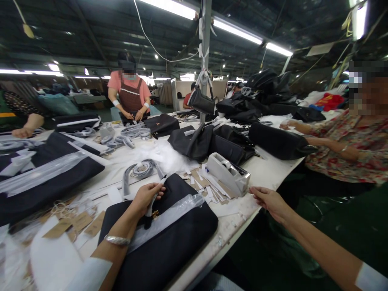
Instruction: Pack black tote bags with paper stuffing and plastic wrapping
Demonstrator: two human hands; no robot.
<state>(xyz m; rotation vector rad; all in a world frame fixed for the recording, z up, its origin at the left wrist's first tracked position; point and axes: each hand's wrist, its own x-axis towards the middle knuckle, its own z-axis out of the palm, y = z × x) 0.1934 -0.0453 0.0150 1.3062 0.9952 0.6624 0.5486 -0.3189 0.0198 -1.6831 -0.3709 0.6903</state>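
A black bag (pixel 176 242) lies on the white table in front of me, with a strip of clear plastic (pixel 172 216) across it and a small gold-coloured fitting near its middle. My left hand (pixel 150 197) pinches a thin wrapped strap (pixel 151 205) above the bag. At the table's edge, my right hand (pixel 266 199) has its fingertips pressed together beside the cutting end of a grey tape dispenser (pixel 227 173). Whatever those fingertips hold is too small to make out.
Brown and white card tags (pixel 206 184) lie by the dispenser. A coiled wrapped strap (pixel 142 169) sits behind the bag. Another black bag (pixel 81 171) is at left. Black bags (pixel 194 141) are piled behind. Co-workers stand across the table (pixel 129 91) and at right (pixel 348 149).
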